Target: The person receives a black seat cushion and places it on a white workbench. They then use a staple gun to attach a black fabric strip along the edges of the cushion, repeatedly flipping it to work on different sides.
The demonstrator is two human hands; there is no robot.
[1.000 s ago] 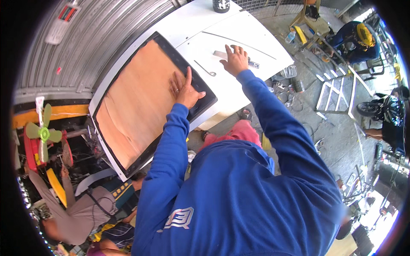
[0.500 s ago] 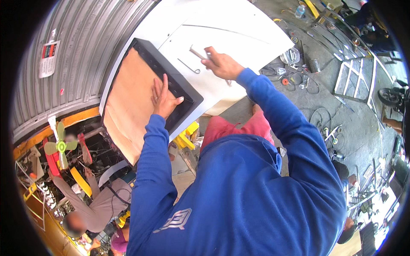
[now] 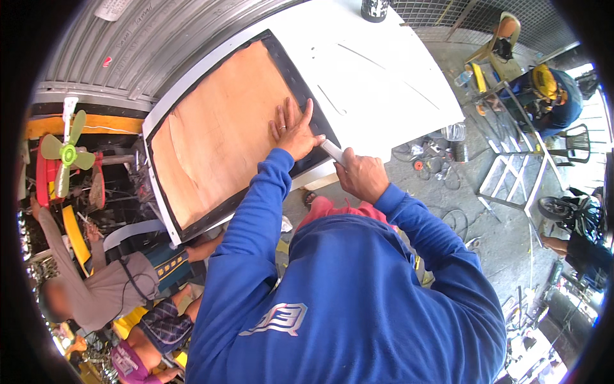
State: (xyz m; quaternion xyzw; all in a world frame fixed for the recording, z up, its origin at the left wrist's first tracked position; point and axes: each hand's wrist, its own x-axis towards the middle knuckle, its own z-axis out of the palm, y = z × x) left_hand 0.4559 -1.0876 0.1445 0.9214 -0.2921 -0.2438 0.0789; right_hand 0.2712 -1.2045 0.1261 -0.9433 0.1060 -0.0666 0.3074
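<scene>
The blue sweatshirt (image 3: 358,288) fills the near view, and its left sleeve (image 3: 256,205) crosses part of the work. The right hand (image 3: 363,176) is closed around a pale flat tool (image 3: 332,152); its near end is hidden in the fist, so its exact kind is hard to make out. The tool's tip lies right by the left thumb, near a corner of the black border (image 3: 286,61); whether it touches the border I cannot tell. The left hand (image 3: 295,137) grips nothing and lies spread over the right edge of the wooden board (image 3: 217,128). The board sits on the white panel (image 3: 396,77), and the border already runs along its visible sides. Judging by this, the board and border are in place, but whether they are fixed, and how much trimming or pressing is left, does not show. Beyond the hands, a hooked rod (image 3: 331,99) lies on the panel, apart from both. Farther off, a metal frame (image 3: 511,176) stands on the floor, and the fisheye rim cuts off the dark container (image 3: 375,9) at the top
</scene>
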